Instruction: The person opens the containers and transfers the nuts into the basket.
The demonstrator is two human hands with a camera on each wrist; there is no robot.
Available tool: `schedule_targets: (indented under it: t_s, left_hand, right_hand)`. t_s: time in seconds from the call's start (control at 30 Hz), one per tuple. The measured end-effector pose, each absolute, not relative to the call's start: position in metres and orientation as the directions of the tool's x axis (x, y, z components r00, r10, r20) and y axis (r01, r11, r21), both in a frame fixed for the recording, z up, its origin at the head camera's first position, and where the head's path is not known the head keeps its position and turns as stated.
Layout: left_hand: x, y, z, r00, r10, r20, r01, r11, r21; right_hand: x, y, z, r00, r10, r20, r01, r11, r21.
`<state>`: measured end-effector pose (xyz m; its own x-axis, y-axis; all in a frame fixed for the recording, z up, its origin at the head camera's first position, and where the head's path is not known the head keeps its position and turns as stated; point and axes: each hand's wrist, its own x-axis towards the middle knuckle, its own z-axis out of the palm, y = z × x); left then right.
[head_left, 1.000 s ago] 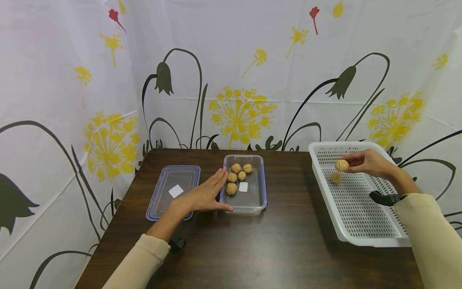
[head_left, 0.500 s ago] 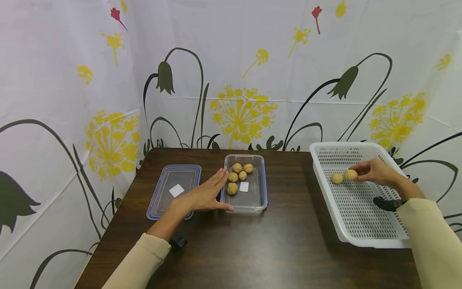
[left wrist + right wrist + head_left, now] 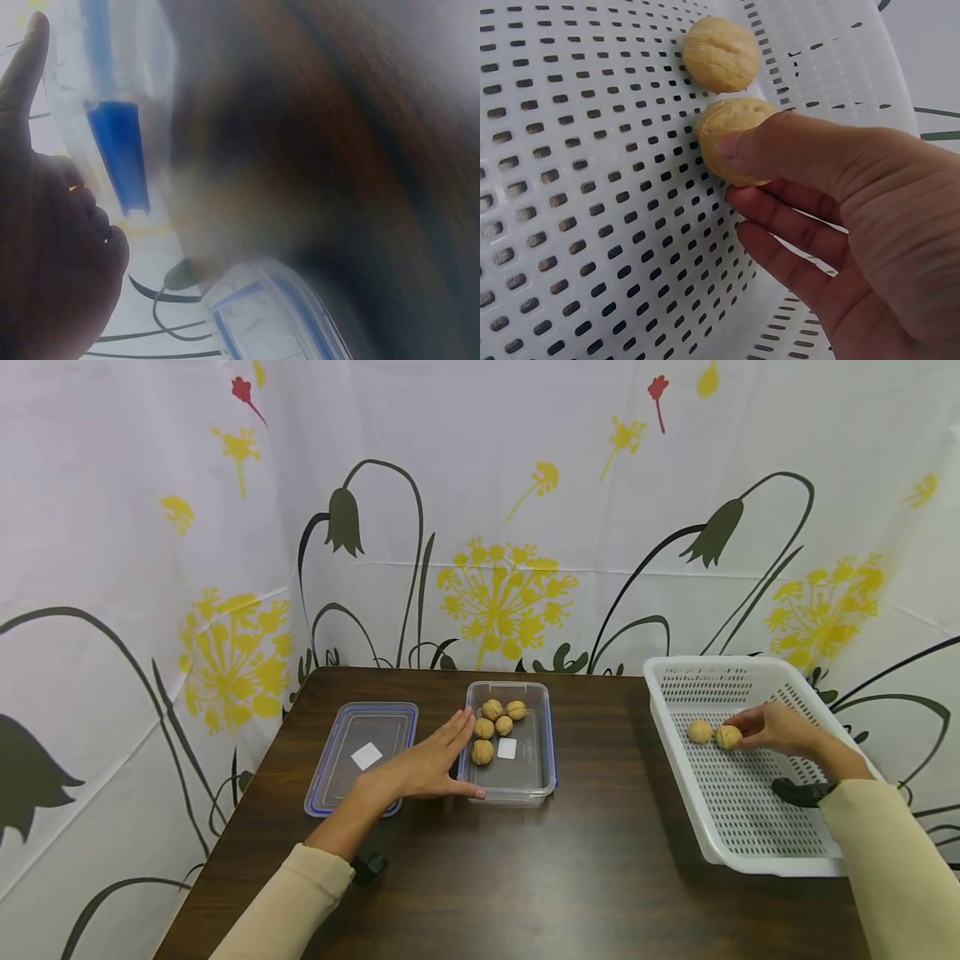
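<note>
My right hand (image 3: 776, 729) pinches a walnut (image 3: 731, 139) between thumb and fingers, low over the perforated floor of the white plastic basket (image 3: 678, 793). Just left of it, a second walnut (image 3: 700, 731) lies on the basket floor. My left hand (image 3: 427, 764) rests with straight fingers along the left side of a clear plastic container (image 3: 528, 777) with blue clips. Several walnuts (image 3: 482, 752) sit inside that container, mostly toward its left and far end. In the left wrist view, the left hand (image 3: 56, 247) is beside a blue clip (image 3: 120, 154) of the container.
A clear lid (image 3: 341, 785) with a blue seal and a white label lies flat on the dark wooden table (image 3: 585, 860), left of the container. Behind the table hangs a white curtain (image 3: 480, 460) with a flower print.
My right hand has lowered the walnut toward the basket floor and moved it to the right of the other walnut. The left hand stays at the container.
</note>
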<state>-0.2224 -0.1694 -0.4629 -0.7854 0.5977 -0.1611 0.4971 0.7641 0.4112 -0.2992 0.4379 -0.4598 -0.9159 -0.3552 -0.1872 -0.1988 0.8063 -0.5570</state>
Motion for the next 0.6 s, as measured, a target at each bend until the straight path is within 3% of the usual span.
schedule_targets:
  t_s: [0.33,0.6]
  left_hand:
    - [-0.223,-0.169,-0.464,-0.785,0.603,-0.141,0.511,0.759,0.403]
    - [-0.222,-0.169,-0.462,-0.784,0.607,-0.132,0.519,0.757,0.397]
  right_hand:
    - [-0.297,0.436,-0.454,-0.928,-0.317,-0.198,-0.173,0.833,-0.525]
    - [-0.295,0.428,-0.44,-0.933,-0.353,-0.074,-0.268,0.817,-0.51]
